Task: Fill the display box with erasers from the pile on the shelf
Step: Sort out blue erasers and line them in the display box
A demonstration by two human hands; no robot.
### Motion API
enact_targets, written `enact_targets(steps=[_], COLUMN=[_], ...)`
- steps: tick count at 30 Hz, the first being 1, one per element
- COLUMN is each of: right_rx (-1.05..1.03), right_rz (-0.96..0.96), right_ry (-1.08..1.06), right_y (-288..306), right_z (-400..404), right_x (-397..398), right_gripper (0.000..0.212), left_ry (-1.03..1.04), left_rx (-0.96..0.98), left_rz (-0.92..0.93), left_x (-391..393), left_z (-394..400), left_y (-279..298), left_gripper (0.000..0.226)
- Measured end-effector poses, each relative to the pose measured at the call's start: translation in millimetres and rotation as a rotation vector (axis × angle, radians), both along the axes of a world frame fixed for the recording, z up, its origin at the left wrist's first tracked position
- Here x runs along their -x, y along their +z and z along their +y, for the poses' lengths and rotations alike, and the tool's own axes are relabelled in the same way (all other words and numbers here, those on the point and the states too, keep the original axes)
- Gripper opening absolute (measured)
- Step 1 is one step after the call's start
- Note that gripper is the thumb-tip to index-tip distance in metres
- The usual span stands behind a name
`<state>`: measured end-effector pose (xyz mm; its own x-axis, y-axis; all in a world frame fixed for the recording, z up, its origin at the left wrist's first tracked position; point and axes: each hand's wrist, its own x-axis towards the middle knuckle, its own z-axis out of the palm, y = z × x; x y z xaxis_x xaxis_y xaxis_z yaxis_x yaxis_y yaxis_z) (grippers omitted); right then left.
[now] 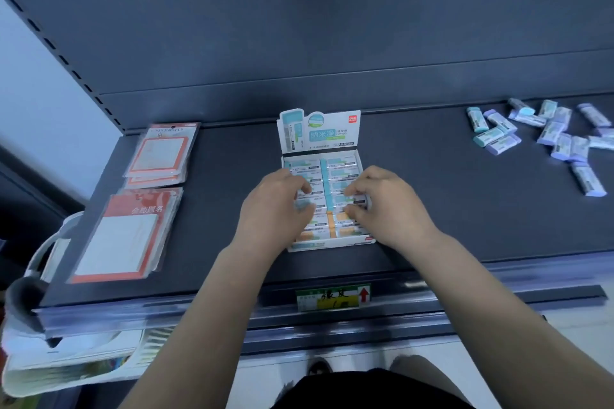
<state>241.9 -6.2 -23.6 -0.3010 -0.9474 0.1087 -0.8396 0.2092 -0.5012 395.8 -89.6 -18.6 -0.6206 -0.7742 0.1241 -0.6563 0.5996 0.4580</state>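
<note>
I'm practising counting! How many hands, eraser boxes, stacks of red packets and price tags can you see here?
Hands: 2, the left hand and the right hand
Display box: 1
Stacks of red packets: 2, the far stack and the near stack
Price tag: 1
Total: 6

Dark shelf (432, 209) carries display box (327, 244), loose erasers (545, 134), 2 packet stacks (133, 202).

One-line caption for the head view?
Both hands arrange erasers in display box; loose pile waits right.
</note>
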Motion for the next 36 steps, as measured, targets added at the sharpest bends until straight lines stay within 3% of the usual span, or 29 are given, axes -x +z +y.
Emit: enact_targets(steps=[7,16,29,36], right_rx=[0.173,0.190,0.061,-0.042], right_rz=[-0.018,0.005,-0.060,-0.109], right_ry=[-0.027,-0.119,-0.088,-0.177], right_y=[19,29,16,6], right_z=[20,73,88,57], right_x=[44,183,361,407], right_gripper=[0.018,0.015,0.015,0.021], left_ry=[-0.089,-0.137,0.028,0.131], left_rx=[0.161,0.297,0.135,0.008], left_rz=[0.008,-0.064,-0.108,0.007], left_x=[55,188,342,396], left_z=[11,53,83,62], left_y=[21,29,14,8], left_gripper=[0.024,0.025,0.029,0.027])
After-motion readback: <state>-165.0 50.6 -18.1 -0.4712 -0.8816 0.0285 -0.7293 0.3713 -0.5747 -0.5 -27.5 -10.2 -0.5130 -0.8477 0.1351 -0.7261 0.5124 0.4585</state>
